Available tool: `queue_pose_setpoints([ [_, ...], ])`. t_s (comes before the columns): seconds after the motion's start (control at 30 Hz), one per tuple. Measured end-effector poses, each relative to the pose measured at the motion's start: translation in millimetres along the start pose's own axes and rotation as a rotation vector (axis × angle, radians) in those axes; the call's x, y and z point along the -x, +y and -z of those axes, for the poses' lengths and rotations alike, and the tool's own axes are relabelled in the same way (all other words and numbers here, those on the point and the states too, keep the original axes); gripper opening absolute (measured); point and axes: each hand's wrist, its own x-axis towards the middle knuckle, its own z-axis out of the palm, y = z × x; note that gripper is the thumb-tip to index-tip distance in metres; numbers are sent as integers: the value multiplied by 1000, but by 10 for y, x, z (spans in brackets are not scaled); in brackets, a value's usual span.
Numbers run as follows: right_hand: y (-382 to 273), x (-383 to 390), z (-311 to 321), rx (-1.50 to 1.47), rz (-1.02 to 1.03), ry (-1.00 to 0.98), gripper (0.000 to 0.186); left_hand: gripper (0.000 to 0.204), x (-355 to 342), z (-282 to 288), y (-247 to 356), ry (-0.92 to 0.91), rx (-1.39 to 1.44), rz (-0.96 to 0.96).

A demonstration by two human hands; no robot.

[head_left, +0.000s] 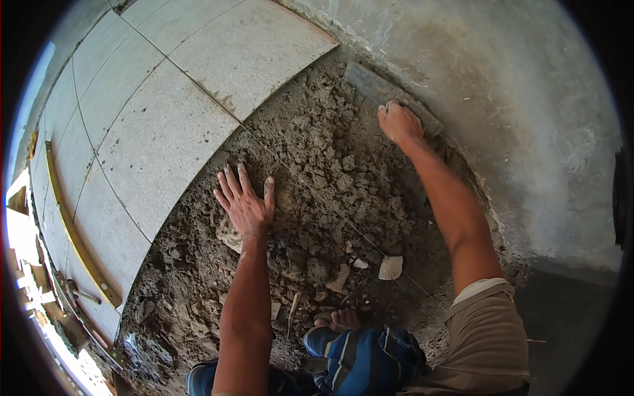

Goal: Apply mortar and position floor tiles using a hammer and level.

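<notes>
My right hand (401, 124) is closed around the handle of a flat rectangular trowel (371, 82), whose grey blade lies on the mortar along the foot of the wall. The handle is mostly hidden under my fingers. Lumpy, damp grey mortar (330, 152) spreads between the wall and the laid tiles. Fingers spread, my left hand (247, 206) rests on the rough mortar near the curved-looking tile edge, holding nothing. A thin taut string (316, 193) runs over the mortar between my two hands, slanting down to the right.
Large pale floor tiles (165, 125) cover the left, bearing a yellow spirit level (69, 228) and a hammer (82, 294). The bare cement wall (502, 112) bounds the right. A pale stone chunk (390, 268) and other rubble lie near my bare foot (343, 319).
</notes>
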Motion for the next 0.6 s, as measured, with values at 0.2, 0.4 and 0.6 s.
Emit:
queue_pose_setpoints([
  [0.2,523,965,-471,-164,163,-38,54,87,168,-4,-272,5,80,-14],
  [0.4,934,991,374,-116,-30,199,46,67,971,508,-637,38,438,-243],
  [0.6,977,255,-242,-22,-164,76,46,57,1937,861,-987,32,381,-48],
])
